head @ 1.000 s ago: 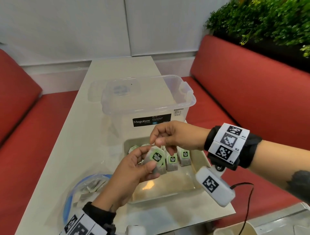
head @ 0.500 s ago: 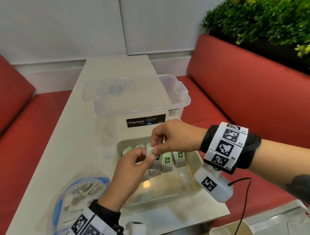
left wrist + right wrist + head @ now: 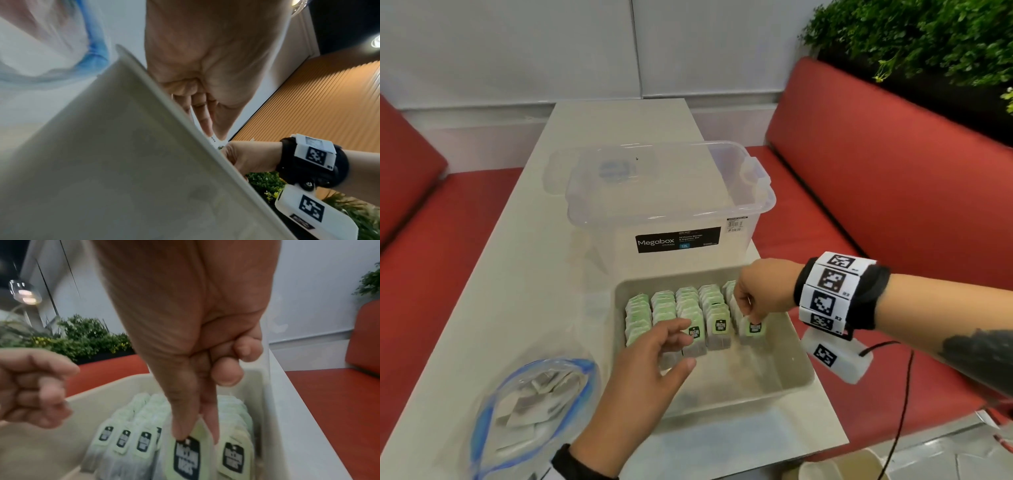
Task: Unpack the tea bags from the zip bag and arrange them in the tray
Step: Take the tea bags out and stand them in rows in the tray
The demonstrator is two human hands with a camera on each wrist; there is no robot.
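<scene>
A beige tray (image 3: 743, 375) holds several rows of green-tagged tea bags (image 3: 688, 308) standing on edge. My right hand (image 3: 750, 317) pinches one tea bag (image 3: 754, 329) by its tag at the near end of the rightmost row. The right wrist view shows thumb and forefinger on that tag (image 3: 186, 454). My left hand (image 3: 681, 344) hovers over the tray's left rows, fingers loosely spread and holding nothing. The clear zip bag (image 3: 530, 401) with a blue seal lies at the table's near left, more tea bags inside. The left wrist view shows my palm, the tray wall (image 3: 144, 146) and the zip bag (image 3: 41, 48).
A clear Megabox storage box (image 3: 671, 205) stands just behind the tray, its lid (image 3: 599, 168) lying beyond it. Red benches (image 3: 893, 205) flank the narrow table (image 3: 517, 274). A plant (image 3: 911, 34) fills the far right. A cup rim (image 3: 835, 469) shows below the table's near edge.
Both hands held one tea bag above the tray. The left hand has let go and pulled back, and the right hand has lowered the bag into the rightmost row.
</scene>
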